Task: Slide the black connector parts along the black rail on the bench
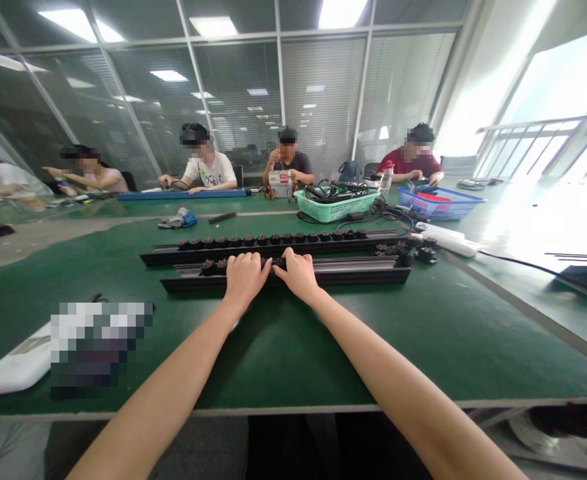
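On the green table lies a long black rail [363, 275] with a silvery channel, the nearer of two. My left hand [246, 277] and my right hand [297, 272] meet over its middle, fingers curled over the far side and thumbs almost touching. Between them shows a bit of a small black part, mostly hidden by my fingers. Left of my left hand, small black round parts [208, 267] sit in the channel. Behind it, the farther black rail [160, 257] carries a row of several similar round parts [273, 239].
Loose black round parts [426, 250] lie by the rails' right end, near a white power strip [450, 239]. Farther back stand a green basket [323, 210] of cables and a blue basket [453, 207]. A blurred flat object [98, 350] lies front left. Several people sit opposite.
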### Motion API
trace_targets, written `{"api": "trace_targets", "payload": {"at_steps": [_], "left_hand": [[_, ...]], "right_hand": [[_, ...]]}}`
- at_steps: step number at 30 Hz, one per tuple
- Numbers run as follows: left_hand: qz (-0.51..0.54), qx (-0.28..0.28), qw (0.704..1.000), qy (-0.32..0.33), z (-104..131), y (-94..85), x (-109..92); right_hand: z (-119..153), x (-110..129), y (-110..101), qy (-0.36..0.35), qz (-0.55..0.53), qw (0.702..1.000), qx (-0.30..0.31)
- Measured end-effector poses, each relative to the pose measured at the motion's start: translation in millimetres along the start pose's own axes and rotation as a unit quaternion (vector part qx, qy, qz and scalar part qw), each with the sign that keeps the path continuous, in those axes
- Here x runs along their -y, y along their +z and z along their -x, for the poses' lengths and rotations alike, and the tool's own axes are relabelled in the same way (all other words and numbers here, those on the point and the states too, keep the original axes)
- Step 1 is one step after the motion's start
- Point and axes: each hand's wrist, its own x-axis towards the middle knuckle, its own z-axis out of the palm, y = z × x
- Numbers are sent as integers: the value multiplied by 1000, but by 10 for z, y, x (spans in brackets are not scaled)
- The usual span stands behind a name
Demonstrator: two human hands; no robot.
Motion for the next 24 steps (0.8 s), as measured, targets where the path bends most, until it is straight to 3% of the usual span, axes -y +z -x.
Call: {"api": "trace_targets", "payload": {"at_steps": [13,24], "left_hand": [[0,10,1000,-6,-2,-28,-14],[5,11,1000,-10,-9,-36,-15]], "right_hand": [[48,53,-21,15,31,999,-18],[26,117,-29,71,33,997,-20]]}}
